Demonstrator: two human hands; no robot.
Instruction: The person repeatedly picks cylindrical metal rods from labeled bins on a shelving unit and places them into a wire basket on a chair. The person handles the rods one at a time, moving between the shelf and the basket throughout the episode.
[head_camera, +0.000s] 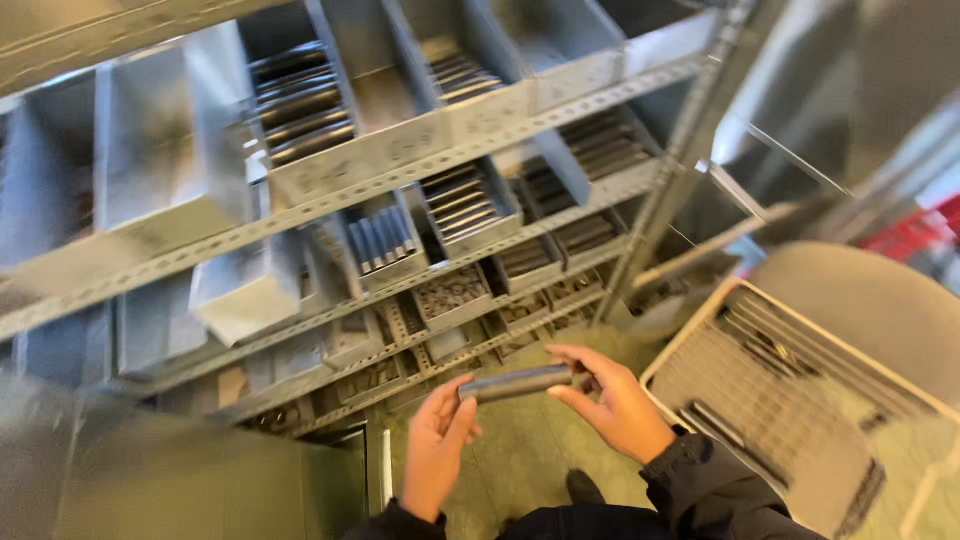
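Before grey metal shelving packed with bins of dark parts, your left hand pinches the left end of a short dark metal bar, fingers closed round it. The bar lies nearly level, long axis running left to right, its right end tipped slightly up and far. Your right hand grips that end between thumb and fingertips. At right, a white plastic crate holds more dark rods, its near corner cut off; motion blur smears the bin contents.
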